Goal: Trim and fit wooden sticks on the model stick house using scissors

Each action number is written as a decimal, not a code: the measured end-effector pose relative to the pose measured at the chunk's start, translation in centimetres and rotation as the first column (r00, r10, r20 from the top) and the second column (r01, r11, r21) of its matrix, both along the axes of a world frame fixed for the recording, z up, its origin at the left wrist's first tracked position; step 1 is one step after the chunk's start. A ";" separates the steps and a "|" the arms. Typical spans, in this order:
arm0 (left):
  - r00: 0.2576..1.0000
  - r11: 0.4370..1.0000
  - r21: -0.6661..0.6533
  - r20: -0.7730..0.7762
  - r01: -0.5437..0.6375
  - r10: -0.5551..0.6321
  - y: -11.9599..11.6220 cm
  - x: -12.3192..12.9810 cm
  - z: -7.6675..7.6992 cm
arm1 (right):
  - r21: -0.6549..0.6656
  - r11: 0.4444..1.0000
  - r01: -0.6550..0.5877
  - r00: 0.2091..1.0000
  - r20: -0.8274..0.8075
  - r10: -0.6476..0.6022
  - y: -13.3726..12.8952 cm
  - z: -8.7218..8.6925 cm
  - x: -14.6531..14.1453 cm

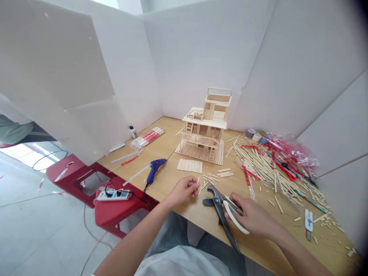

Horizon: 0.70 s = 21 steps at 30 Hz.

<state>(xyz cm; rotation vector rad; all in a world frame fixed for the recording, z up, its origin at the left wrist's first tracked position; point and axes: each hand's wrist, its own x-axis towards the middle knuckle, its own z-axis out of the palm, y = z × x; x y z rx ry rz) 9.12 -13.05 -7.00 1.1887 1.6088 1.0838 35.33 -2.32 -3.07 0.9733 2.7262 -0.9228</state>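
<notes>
left hand (184, 190): fingers pinching stick (199, 190) | right hand (253, 215): fingers clamped on shears (220, 209) | model house (203, 132) beyond

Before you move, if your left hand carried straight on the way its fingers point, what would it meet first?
The left hand would probably meet the short pale wooden sticks first, then the black metal cutting pliers, though depth is unclear.

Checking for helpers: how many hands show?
2: the left hand pinching a stick over the table, the right hand gripping shears. Clothing at far left may hide others.
</notes>
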 end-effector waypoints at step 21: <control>0.632 0.637 0.296 -0.665 0.712 -0.398 -9.3 -6.9 11.4 | 0.581 0.814 0.023 0.989 0.107 -0.104 6.8 14.9 -7.6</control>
